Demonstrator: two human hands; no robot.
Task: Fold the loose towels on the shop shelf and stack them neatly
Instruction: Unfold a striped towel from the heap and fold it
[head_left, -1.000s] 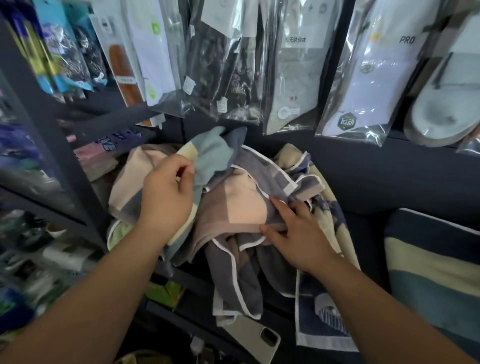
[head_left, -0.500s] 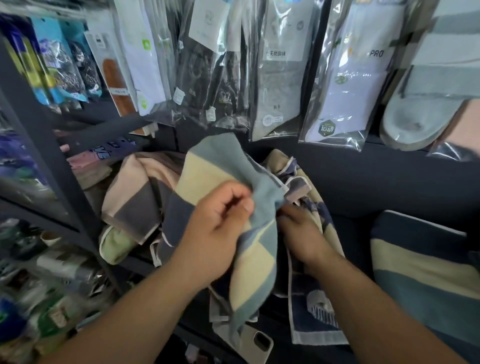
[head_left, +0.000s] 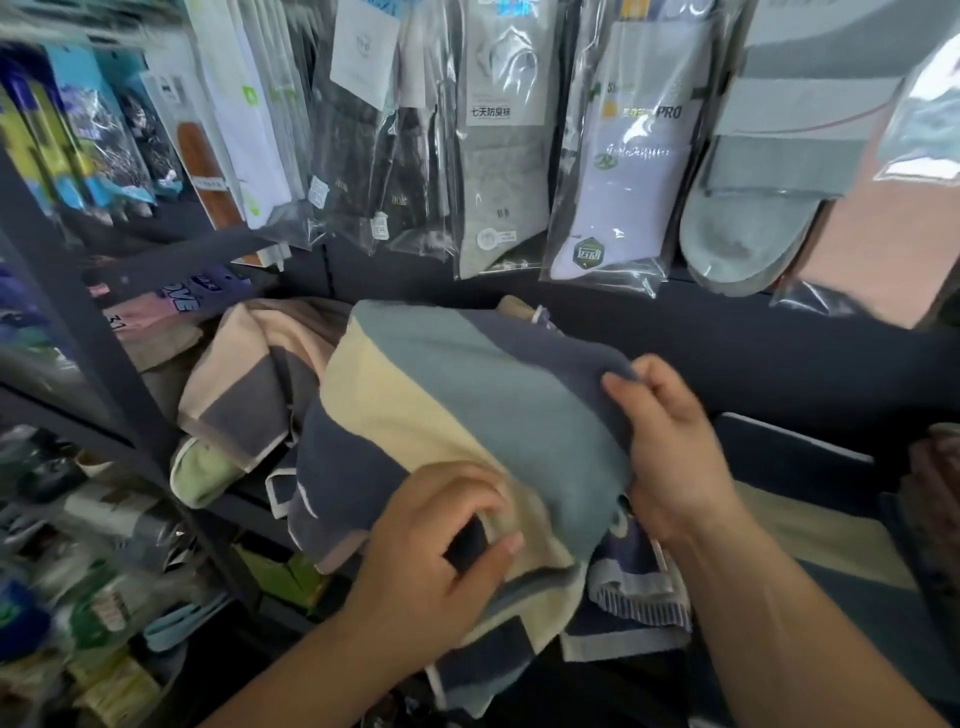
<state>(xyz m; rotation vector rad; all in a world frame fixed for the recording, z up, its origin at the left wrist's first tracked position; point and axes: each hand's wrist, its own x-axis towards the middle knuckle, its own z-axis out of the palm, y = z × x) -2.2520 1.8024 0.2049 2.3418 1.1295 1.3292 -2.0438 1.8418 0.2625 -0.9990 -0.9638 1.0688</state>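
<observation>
Nearest the camera, the left hand (head_left: 441, 551) is closed around the near lower edge of a striped towel (head_left: 457, 415), thumb and fingers pinching a dark band of it. The right hand (head_left: 670, 452) is closed too, gripping the towel's far right corner from above. Between them the towel, banded in cream, teal and navy, hangs bunched above the shelf (head_left: 779, 353) and is not yet laid flat, so the folding of this one looks barely begun.

Under and beside it lie other towels, still loose: a navy patterned one (head_left: 639, 587) spilling over the shelf edge, and further left a peach and grey one (head_left: 244, 374) crumpled in a heap. At the far right edge something striped lies flat, perhaps a folded towel, though it is too hidden to tell. Most of the job appears to remain. Behind, packaged socks (head_left: 498, 156) hang on the back wall.
</observation>
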